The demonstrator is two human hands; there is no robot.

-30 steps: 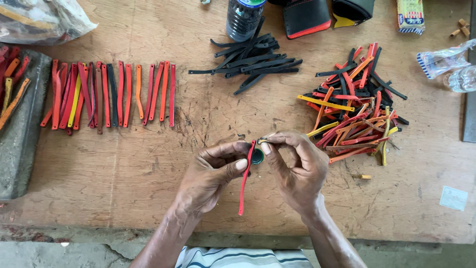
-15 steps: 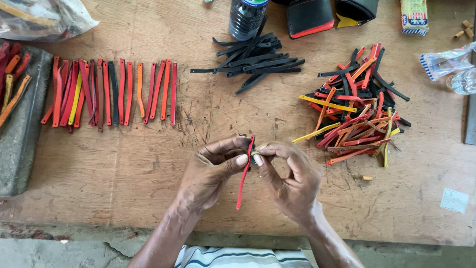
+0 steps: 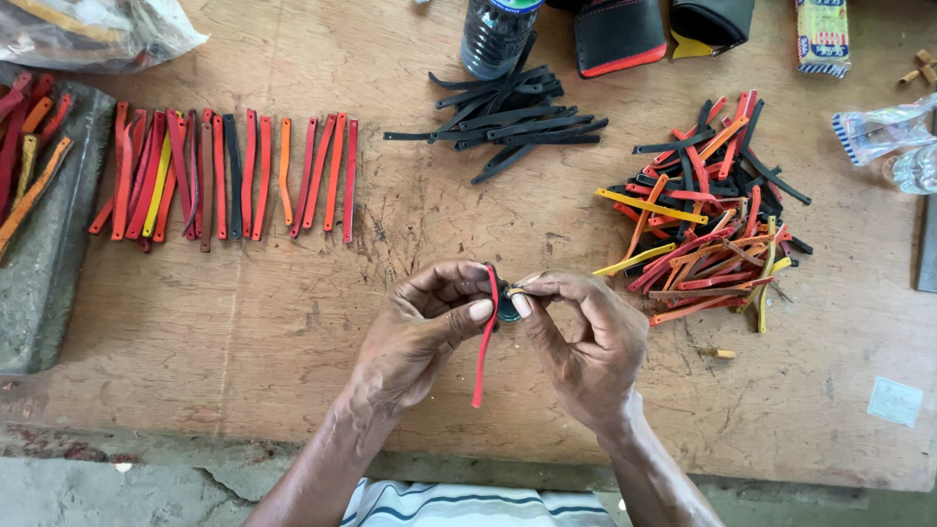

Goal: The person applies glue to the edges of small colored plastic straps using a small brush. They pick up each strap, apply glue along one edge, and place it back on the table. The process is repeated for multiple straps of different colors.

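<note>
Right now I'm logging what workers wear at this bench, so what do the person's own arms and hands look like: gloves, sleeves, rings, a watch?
Both hands are bare: no gloves on the left hand or the right hand, and no rings or watch show. The forearms are uncovered, with no sleeve reaching the wrists. At the bottom edge, a striped garment, white with dark blue stripes, covers the torso.

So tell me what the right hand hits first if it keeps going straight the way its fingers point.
The right hand points left, so it would meet the red strip it pinches, then the left hand just beyond. They look level, though depth is hard to judge.
</note>
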